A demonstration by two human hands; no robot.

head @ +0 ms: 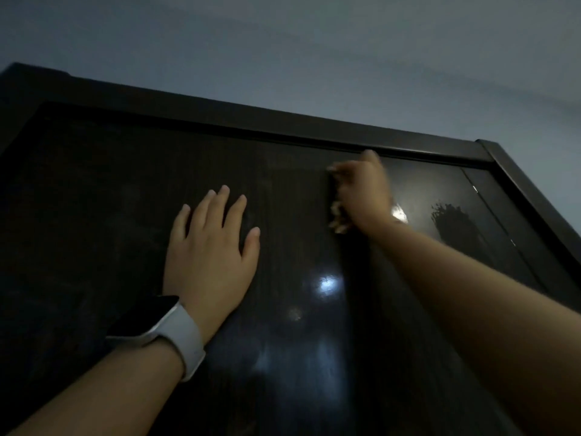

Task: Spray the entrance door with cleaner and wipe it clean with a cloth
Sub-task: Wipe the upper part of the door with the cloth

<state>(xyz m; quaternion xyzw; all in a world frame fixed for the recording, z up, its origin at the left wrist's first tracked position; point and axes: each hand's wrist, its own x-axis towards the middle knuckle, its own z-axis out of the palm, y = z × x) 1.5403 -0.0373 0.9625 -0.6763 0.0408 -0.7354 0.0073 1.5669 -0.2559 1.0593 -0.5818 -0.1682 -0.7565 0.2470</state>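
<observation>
Two hands on the upper part of a dark, glossy door.

Head view: the left hand (210,247) lies flat on the door (94,199), fingers straight and spread, a white-strapped watch (163,333) on its wrist. The right hand (364,191), blurred, grasps a pale cloth (337,217) against the door just under the top frame (283,116).

A: State illumination level.
B: Dim overall; bluish cast on the wall (314,42).
A: Glare?
B: Bright reflections on the glossy door (94,199), centre and right.
A: Sharpness?
B: Right hand (361,193) motion-blurred; left hand (210,247) sharp. Door frame lines bend near edges.
</observation>
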